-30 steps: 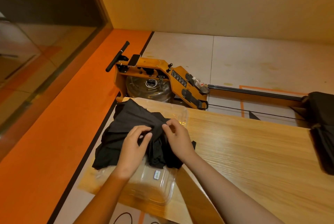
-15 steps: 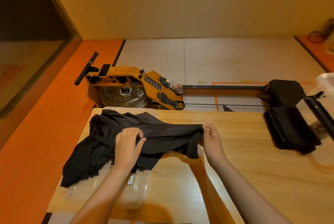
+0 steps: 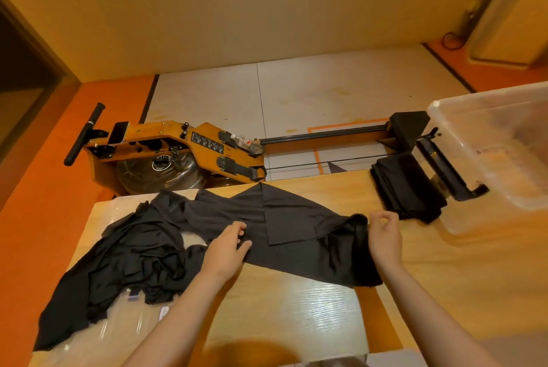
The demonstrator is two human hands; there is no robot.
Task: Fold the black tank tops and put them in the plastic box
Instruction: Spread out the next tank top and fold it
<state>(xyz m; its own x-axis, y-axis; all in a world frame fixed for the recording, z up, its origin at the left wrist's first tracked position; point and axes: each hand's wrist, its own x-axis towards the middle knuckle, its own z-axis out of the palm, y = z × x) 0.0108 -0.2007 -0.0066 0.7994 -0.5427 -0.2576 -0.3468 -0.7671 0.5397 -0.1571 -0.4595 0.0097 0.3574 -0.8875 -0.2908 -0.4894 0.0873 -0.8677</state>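
One black tank top (image 3: 299,227) is stretched sideways across the wooden table (image 3: 296,307). My left hand (image 3: 226,251) pinches its fabric near the middle, and my right hand (image 3: 384,237) grips its bunched right end. A crumpled heap of black tank tops (image 3: 130,260) lies at the left on a clear plastic lid (image 3: 118,334). A folded black stack (image 3: 406,189) sits at the table's far right, beside the clear plastic box (image 3: 498,141).
An orange rowing machine (image 3: 178,150) stands on the floor behind the table, its rail (image 3: 323,135) running right. A black clamp arm (image 3: 447,171) lies between the folded stack and the box. The orange floor strip (image 3: 44,218) lies left.
My right hand has pulled one tank top out of the heap and drawn it to the right across the table. The view has swung right, bringing the plastic box into sight.
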